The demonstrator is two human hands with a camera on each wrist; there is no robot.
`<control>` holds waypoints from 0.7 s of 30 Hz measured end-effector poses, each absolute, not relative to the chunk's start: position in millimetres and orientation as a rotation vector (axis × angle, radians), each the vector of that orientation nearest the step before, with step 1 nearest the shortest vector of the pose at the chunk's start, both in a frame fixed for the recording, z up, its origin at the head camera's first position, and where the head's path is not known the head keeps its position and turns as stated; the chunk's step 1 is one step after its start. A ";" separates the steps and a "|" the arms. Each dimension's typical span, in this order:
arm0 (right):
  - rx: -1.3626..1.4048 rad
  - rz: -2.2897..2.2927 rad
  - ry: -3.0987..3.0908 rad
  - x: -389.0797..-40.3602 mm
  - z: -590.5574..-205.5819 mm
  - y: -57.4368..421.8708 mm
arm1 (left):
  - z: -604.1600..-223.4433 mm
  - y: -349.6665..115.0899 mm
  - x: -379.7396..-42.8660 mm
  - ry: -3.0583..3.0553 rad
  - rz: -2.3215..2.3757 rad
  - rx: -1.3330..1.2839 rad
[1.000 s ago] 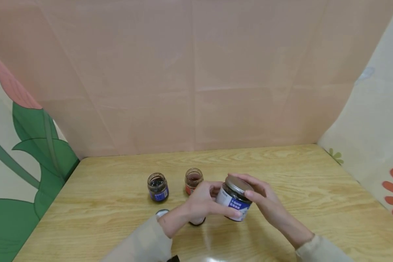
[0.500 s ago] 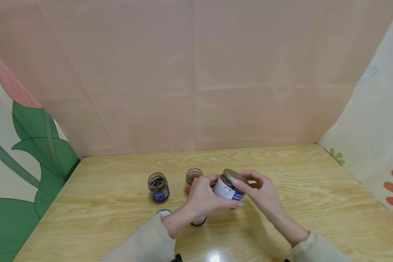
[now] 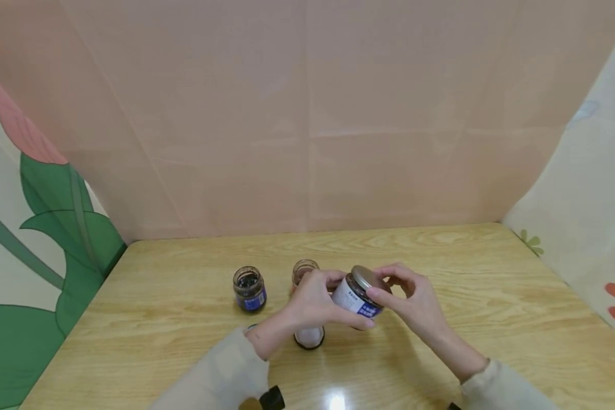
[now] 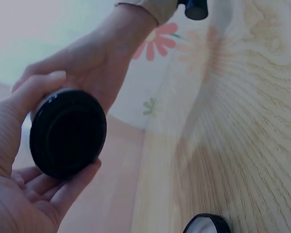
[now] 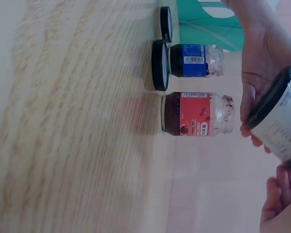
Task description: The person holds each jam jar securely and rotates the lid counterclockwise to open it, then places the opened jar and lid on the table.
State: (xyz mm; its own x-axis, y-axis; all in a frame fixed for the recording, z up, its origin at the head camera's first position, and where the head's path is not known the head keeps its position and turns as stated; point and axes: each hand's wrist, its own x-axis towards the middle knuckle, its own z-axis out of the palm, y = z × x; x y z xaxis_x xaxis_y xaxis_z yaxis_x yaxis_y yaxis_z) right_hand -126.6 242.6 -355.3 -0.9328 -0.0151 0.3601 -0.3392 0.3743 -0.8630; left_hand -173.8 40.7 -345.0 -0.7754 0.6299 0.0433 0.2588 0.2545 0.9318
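Observation:
In the head view my left hand (image 3: pixel 315 302) grips the body of a dark jar (image 3: pixel 356 296) with a white and blue label, held tilted above the table. My right hand (image 3: pixel 415 293) holds the jar's silver-grey lid (image 3: pixel 366 277) between thumb and fingers. The lid sits on the jar's mouth; whether it is loose cannot be seen. From the left wrist, the jar's dark round base (image 4: pixel 68 138) faces the camera, with thumb and fingers around it. In the right wrist view the jar's pale label (image 5: pixel 281 124) shows between both hands.
An open blue-labelled jar (image 3: pixel 249 290) stands at left on the wooden table (image 3: pixel 184 319). Beside it is an open red-labelled jar (image 5: pixel 194 115), partly hidden by my left hand in the head view. Two lids, one large (image 5: pixel 160 65) and one smaller (image 5: pixel 166 24), lie nearer me.
The jar has risen slightly and moved a little left, its label turning to show more white. My right hand's fingers have shifted around the lid, and the thumb now lies at its near edge.

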 end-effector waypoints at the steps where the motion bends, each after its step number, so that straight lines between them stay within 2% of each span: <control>1: 0.360 1.600 -2.318 -126.9 -356.1 242.9 | -345.3 39.4 -174.6 2.165 1.528 0.819; 10: 0.705 1.825 -2.144 -128.1 -362.8 245.5 | -348.4 30.0 -181.8 1.949 1.513 0.772; 21: 0.919 2.165 -1.998 -129.1 -369.0 246.5 | -351.3 22.9 -183.0 1.609 1.508 0.804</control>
